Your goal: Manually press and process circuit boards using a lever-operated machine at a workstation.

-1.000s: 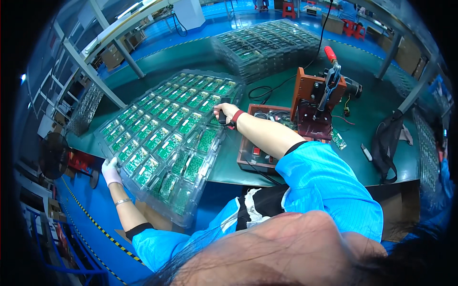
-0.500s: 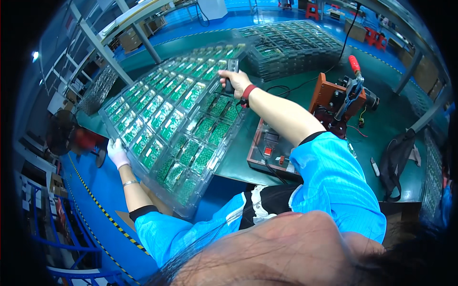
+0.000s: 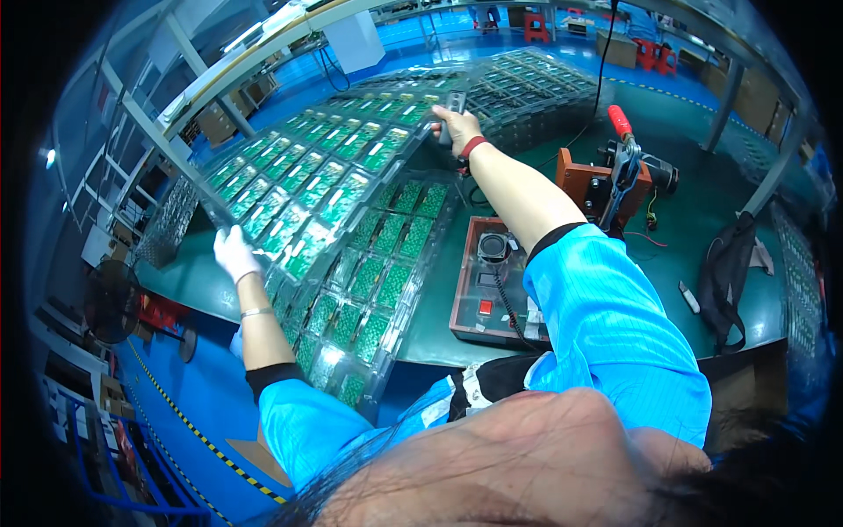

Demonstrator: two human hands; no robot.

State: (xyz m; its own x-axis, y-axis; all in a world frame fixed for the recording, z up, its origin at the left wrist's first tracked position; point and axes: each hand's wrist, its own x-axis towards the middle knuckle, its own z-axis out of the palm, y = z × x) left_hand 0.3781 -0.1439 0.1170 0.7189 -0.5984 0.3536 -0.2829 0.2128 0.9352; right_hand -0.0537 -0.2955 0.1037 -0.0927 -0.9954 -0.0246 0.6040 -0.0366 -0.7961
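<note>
One green bench (image 3: 702, 167), blue floor (image 3: 202, 404)

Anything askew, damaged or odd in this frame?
The upper clear tray of green circuit boards is tilted, lifted off the tray below by the left hand and right hand. It bows slightly across its span. No spill or damage shows.

An electronics factory floor: clear trays of green circuit boards (image 3: 325, 176) fill the upper centre, a toggle-clamp test fixture (image 3: 615, 180) stands right on the green workbench (image 3: 702, 158), above blue flooring.
</note>
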